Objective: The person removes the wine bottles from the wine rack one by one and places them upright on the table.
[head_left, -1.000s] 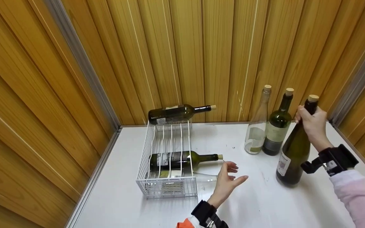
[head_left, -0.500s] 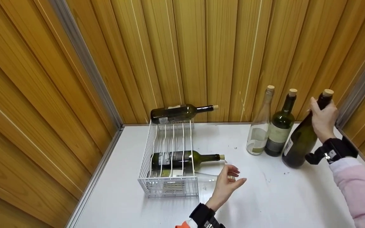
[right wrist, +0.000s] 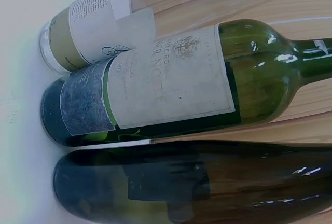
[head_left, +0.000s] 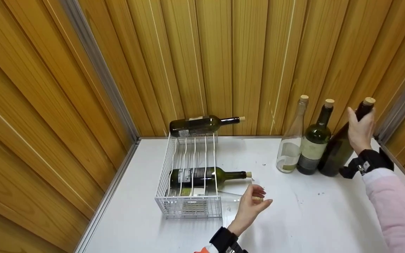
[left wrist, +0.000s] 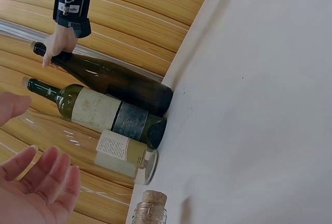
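My right hand [head_left: 361, 130] is loosely round the neck of a dark wine bottle [head_left: 335, 153], its thumb raised along the near side. The bottle stands on the table beside a green wine bottle [head_left: 312, 149], with a clear bottle [head_left: 288, 154] to the left; all three are corked. In the left wrist view the fingers of the right hand [left wrist: 61, 41] hang over the dark bottle's neck. My left hand [head_left: 248, 209], fingers loosely bent and holding nothing, hovers near the cork [left wrist: 154, 198] of a clear bottle lying low in the rack.
A white wire rack [head_left: 202, 208] stands left of the hands. One green bottle [head_left: 193, 176] lies in it, neck pointing right; another dark bottle [head_left: 195, 125] lies across its far end. Wood-panelled walls [head_left: 244, 63] close off the back and sides of the white table [head_left: 132, 211].
The right hand has carried the dark bottle back until it stands close beside the green one, its label turned out of the head view. The left hand has barely moved.
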`<state>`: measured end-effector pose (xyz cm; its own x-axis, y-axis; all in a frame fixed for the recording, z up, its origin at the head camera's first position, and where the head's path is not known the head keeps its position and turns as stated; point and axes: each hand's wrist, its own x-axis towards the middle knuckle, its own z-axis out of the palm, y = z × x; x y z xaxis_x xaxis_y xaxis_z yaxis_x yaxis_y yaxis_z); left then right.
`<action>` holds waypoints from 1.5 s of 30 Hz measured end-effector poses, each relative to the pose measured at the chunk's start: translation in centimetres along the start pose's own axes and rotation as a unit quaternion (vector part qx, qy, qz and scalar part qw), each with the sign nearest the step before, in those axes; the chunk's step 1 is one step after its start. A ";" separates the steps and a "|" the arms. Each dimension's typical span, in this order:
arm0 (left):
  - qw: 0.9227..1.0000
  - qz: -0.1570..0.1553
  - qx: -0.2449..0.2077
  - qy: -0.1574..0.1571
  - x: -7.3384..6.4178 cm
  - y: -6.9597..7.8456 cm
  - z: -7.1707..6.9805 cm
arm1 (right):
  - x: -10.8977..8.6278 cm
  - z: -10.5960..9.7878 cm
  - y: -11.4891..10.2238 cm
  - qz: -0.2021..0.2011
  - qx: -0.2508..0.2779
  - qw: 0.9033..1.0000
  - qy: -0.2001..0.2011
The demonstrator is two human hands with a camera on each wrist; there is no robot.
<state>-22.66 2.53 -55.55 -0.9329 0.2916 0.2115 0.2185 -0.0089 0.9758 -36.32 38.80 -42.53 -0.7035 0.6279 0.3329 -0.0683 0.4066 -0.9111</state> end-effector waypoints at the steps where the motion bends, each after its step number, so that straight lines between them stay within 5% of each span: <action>1: 1.000 0.001 -0.001 0.000 0.0 0.0 0.0 | 0.1 0.0 0.0 0.002 0.003 1.000 -0.006; 8: 1.000 0.001 -0.009 -0.002 -0.3 0.0 0.3 | 0.6 0.0 0.0 0.013 0.002 1.000 -0.020; 14: 0.998 0.051 0.021 -0.011 -0.3 -1.5 0.2 | 0.9 0.4 0.1 0.012 -0.001 0.999 -0.034; 21: 1.000 -0.011 -0.002 -0.004 -0.4 -0.3 0.5 | 1.4 0.8 -0.1 0.015 -0.009 0.998 -0.066; 45: 1.000 -0.013 0.001 -0.009 -0.2 -0.6 0.7 | 2.4 -0.6 0.6 -0.004 -0.056 0.987 -0.148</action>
<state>-22.43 3.17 -56.18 -0.9326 0.3093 0.1858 0.1953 -0.0003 0.9807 -37.60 40.96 -42.15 -0.8799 0.4103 0.2398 -0.0074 0.4927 -0.8702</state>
